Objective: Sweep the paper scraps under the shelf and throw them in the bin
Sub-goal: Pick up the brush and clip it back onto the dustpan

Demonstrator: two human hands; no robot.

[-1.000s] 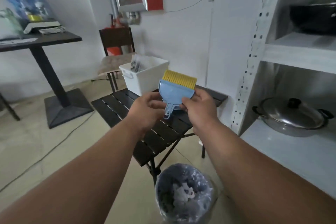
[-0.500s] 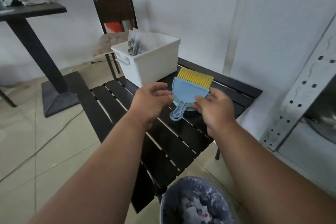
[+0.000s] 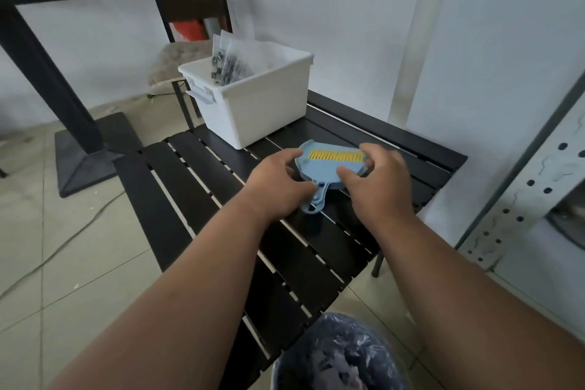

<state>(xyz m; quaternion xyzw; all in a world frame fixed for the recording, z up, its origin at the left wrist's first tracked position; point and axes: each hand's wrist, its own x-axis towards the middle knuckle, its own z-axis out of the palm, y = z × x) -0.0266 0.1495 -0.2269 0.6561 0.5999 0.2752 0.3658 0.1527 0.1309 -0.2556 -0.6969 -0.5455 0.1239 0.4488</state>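
Dustpan-and-brush set (image 3: 329,165): formerly held upright, now laid flat on slatted table (image 3: 196,187), gripped between left hand (image 3: 278,187) and right hand (image 3: 376,180).

Both bare arms reach forward, side by side, out from the bottom of the view. The left hand (image 3: 278,187) is palm down with its fingers bent and its thumb tucked low. The right hand (image 3: 376,180) is also palm down, with its fingers curled and its thumb sticking out to the left. The right hand looks a bit blurry, so it is hard to tell how tight its fingers are.
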